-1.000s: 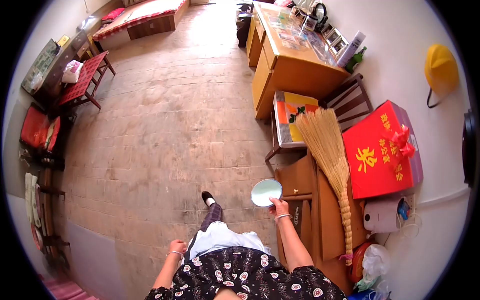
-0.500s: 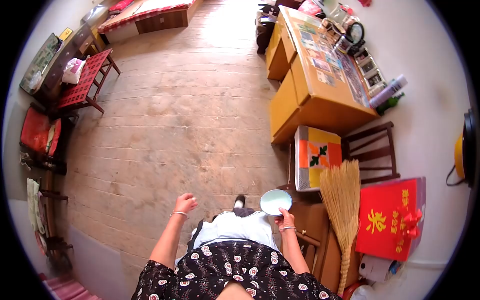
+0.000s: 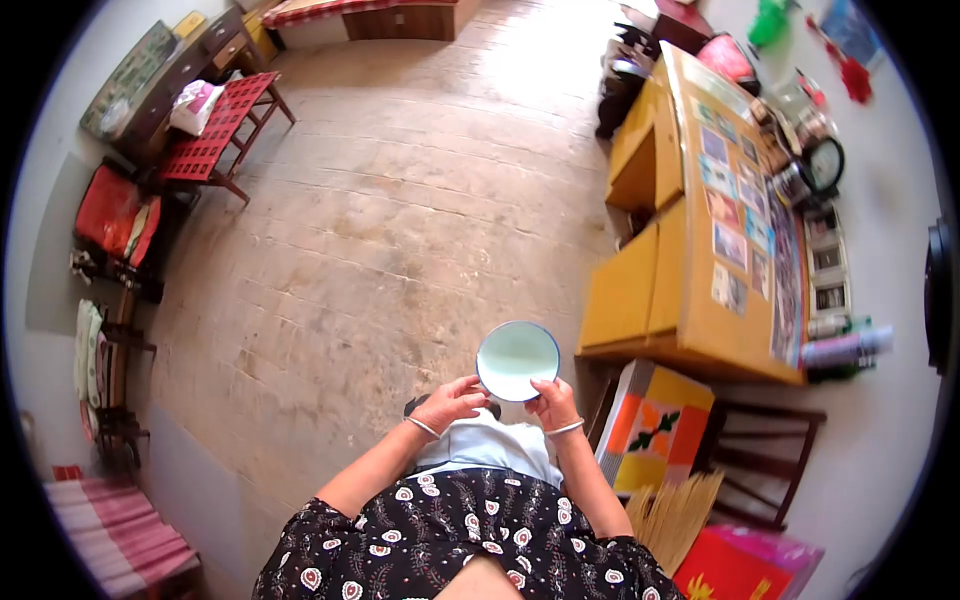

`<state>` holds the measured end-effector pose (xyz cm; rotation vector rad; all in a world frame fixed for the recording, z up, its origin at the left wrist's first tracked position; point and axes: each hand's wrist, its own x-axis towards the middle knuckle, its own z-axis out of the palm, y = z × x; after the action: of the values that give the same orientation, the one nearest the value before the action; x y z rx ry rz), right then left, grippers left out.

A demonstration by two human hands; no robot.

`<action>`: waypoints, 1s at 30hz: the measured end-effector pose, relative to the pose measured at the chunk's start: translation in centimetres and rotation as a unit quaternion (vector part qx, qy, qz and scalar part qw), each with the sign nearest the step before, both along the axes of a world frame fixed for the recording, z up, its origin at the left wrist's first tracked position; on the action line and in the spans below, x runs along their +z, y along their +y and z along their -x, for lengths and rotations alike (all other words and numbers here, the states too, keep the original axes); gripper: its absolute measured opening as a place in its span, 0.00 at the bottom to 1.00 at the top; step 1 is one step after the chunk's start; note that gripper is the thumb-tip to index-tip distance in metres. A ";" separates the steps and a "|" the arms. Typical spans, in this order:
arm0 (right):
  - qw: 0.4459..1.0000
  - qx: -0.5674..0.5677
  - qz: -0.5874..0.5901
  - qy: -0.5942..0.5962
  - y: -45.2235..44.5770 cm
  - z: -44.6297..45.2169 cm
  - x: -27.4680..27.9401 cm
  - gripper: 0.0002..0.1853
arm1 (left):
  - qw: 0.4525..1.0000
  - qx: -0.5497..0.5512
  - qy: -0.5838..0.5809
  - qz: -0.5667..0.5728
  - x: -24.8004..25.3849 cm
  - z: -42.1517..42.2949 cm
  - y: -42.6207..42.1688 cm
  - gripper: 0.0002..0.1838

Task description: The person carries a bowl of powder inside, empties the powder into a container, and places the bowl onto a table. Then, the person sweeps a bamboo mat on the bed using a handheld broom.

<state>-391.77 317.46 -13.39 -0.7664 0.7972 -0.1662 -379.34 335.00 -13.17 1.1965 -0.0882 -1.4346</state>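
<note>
A round enamel bowl with a pale inside and a thin blue rim is held out in front of my body. My right hand grips its lower right edge, thumb over the rim and fingers underneath. At the lower left edge, my left hand has its fingers bent together against the bowl, fingertips partly hidden by it. Whether the bowl holds any liquid I cannot make out.
To the right stands a yellow desk with photos and bottles on top. Near it are a patterned cushion on a dark chair, a straw broom and a red box. A red-topped table stands left on the brick floor.
My right hand has brought the bowl leftward and further forward. My left hand has come across to its edge. The view has shifted, with the desk now nearer.
</note>
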 end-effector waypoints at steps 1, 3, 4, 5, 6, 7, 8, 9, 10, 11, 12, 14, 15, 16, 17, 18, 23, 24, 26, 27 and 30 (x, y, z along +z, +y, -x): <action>1.000 0.019 -0.006 -0.012 -1.3 -1.7 0.6 0.17 | 1.000 0.004 0.008 0.001 0.5 -1.4 -1.4 0.33; 0.999 0.036 -0.010 -0.028 -3.3 -5.0 0.5 0.17 | 0.999 0.025 0.020 0.011 1.0 -4.1 -3.8 0.32; 0.998 0.044 -0.012 -0.035 -4.3 -6.8 0.3 0.17 | 0.998 0.048 0.029 0.026 0.4 -5.6 -4.9 0.30; 0.997 0.051 -0.019 -0.049 -5.4 -8.5 0.2 0.18 | 0.996 0.069 0.038 0.042 -0.5 -7.0 -6.0 0.29; 0.997 0.048 -0.033 -0.058 -6.3 -10.2 0.4 0.18 | 0.993 0.086 0.048 0.061 -0.7 -8.5 -7.2 0.29; 0.996 0.048 -0.029 -0.063 -7.2 -12.0 0.5 0.19 | 0.991 0.091 0.061 0.078 -0.8 -10.3 -8.5 0.28; 0.996 0.046 -0.023 -0.066 -8.3 -13.5 0.7 0.19 | 0.987 0.096 0.072 0.105 -0.8 -12.0 -9.9 0.27; 0.997 0.045 -0.015 -0.062 -9.3 -15.2 1.0 0.20 | 0.985 0.099 0.076 0.117 -0.8 -13.9 -11.2 0.28; 0.997 0.033 -0.017 -0.060 -10.1 -16.9 1.4 0.20 | 0.983 0.101 0.079 0.129 -0.7 -16.0 -12.6 0.29; 0.998 0.021 -0.017 -0.061 -11.1 -18.9 1.7 0.21 | 0.981 0.116 0.091 0.128 0.1 -17.8 -14.0 0.29; 0.998 0.011 -0.018 -0.058 -12.2 -20.4 2.2 0.21 | 0.976 0.128 0.107 0.138 1.1 -19.6 -15.4 0.27; 0.998 0.022 -0.017 -0.062 -14.4 -23.8 3.2 0.21 | 0.975 0.129 0.092 0.158 1.5 -23.1 -18.0 0.25; 0.998 0.021 -0.016 -0.063 -15.5 -25.4 3.4 0.21 | 0.971 0.137 0.091 0.173 1.3 -24.8 -19.4 0.25; 0.998 0.018 -0.016 -0.062 -16.6 -26.8 3.4 0.21 | 0.972 0.144 0.089 0.165 1.3 -26.4 -20.6 0.24; 0.997 0.021 -0.023 -0.068 -17.3 -28.1 3.3 0.22 | 0.973 0.150 0.087 0.154 1.5 -28.0 -21.6 0.24; 0.996 0.023 -0.031 -0.076 -18.1 -29.6 3.2 0.22 | 0.974 0.154 0.082 0.145 1.6 -29.6 -22.6 0.24; 0.992 0.086 -0.026 -0.085 -23.6 -35.9 2.9 0.24 | 0.973 0.187 0.091 0.104 1.0 -36.1 -28.4 0.22; 0.991 0.096 -0.034 -0.088 -25.2 -36.9 2.2 0.24 | 0.972 0.194 0.082 0.099 0.7 -37.3 -29.6 0.21; 0.988 0.114 -0.049 -0.094 -28.7 -38.9 1.3 0.24 | 0.972 0.208 0.066 0.089 -0.1 -39.6 -32.0 0.21; 0.983 0.143 -0.059 -0.104 -31.0 -39.4 0.0 0.26 | 0.969 0.227 0.027 0.093 0.4 -40.6 -33.4 0.18; 0.982 0.173 -0.046 -0.067 -37.0 -41.4 -0.8 0.28 | 0.967 0.234 -0.087 0.044 -0.8 -44.0 -36.6 0.16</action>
<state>-350.33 280.43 -14.23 -0.7853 0.5309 0.1288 -335.29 298.37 -13.94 1.1718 0.0112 -0.9035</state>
